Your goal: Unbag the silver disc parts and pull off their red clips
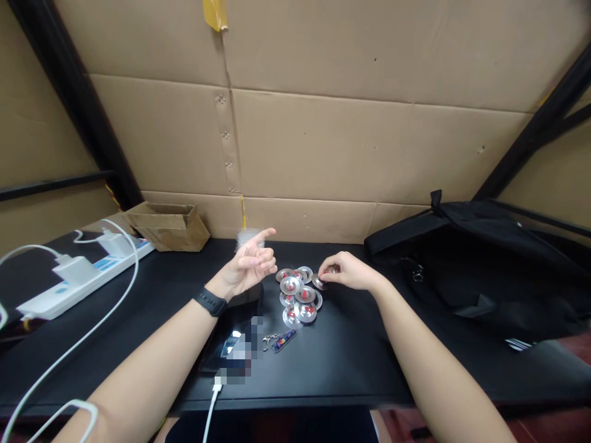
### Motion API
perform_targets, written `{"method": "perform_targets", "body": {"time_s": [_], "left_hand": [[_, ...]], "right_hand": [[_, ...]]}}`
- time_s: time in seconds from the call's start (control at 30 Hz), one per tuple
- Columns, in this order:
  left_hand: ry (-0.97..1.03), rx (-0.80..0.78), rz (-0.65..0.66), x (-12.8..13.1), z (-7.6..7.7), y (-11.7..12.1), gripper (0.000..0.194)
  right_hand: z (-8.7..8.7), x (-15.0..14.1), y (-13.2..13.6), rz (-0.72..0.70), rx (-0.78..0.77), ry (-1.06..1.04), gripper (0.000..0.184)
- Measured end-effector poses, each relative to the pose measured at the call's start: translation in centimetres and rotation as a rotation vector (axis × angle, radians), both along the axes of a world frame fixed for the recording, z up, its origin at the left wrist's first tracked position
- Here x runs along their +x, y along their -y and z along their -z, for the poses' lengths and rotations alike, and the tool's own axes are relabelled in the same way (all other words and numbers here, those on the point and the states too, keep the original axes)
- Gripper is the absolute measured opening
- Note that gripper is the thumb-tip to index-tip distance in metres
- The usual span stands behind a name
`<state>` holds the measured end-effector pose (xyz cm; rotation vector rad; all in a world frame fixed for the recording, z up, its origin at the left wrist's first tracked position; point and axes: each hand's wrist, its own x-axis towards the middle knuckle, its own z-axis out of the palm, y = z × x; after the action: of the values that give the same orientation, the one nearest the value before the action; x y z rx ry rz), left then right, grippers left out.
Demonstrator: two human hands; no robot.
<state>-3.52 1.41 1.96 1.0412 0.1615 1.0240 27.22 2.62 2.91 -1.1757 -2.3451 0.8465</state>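
Observation:
Several small silver cymbals (290,285) with domed centres and bits of red lie in an overlapping heap on the black table. My right hand (344,271) pinches the edge of a cymbal (319,282) at the heap's right side. To the left of the heap, my left hand (252,261) is raised above the table. Its index finger points out and the other fingers curl loosely, with nothing visible in them. A blurred whitish round thing (244,236) stands behind it. Near me lies a colourful keychain (284,340) with a metal clasp.
A dark glossy phone or tablet (217,347), partly blurred out, lies under my left forearm, near a white cable (211,409). A white power strip (46,301) with plugs and an open cardboard box (178,232) are at left. A black bag (484,264) fills the right side.

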Motion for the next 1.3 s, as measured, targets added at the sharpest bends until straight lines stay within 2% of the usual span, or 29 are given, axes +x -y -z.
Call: {"method": "perform_targets", "body": {"time_s": [0.3, 0.7, 0.83, 0.93, 1.03, 1.1, 1.3], "left_hand": [[-0.026, 0.027, 0.017, -0.1, -0.2, 0.2, 0.09], [-0.072, 0.046, 0.063, 0.3, -0.4, 0.7, 0.085], [-0.183, 0.113, -0.06, 0.8, 0.0, 0.2, 0.059], [-0.423, 0.206, -0.193, 1.0, 0.5, -0.4, 0.036], [-0.698, 0.341, -0.305, 1.2, 0.8, -0.8, 0.028], [-0.814, 0.454, -0.35, 1.5, 0.9, -0.8, 0.026], [-0.919, 0.736, -0.456, 2.1, 1.0, -0.3, 0.024]], "right_hand": [[0.0, 0.2, -0.1, -0.005, -0.008, -0.011, 0.021], [0.1, 0.3, -0.1, 0.008, -0.015, -0.029, 0.022], [0.2, 0.2, -0.2, -0.001, 0.009, -0.065, 0.021], [0.2, -0.1, -0.1, 0.016, 0.029, -0.095, 0.021], [0.3, -0.8, 0.1, 0.052, 0.059, -0.157, 0.023], [0.5, -1.4, 0.2, 0.088, 0.074, -0.227, 0.024], [1.8, -3.8, 0.6, 0.154, 0.05, -0.563, 0.023]]}}
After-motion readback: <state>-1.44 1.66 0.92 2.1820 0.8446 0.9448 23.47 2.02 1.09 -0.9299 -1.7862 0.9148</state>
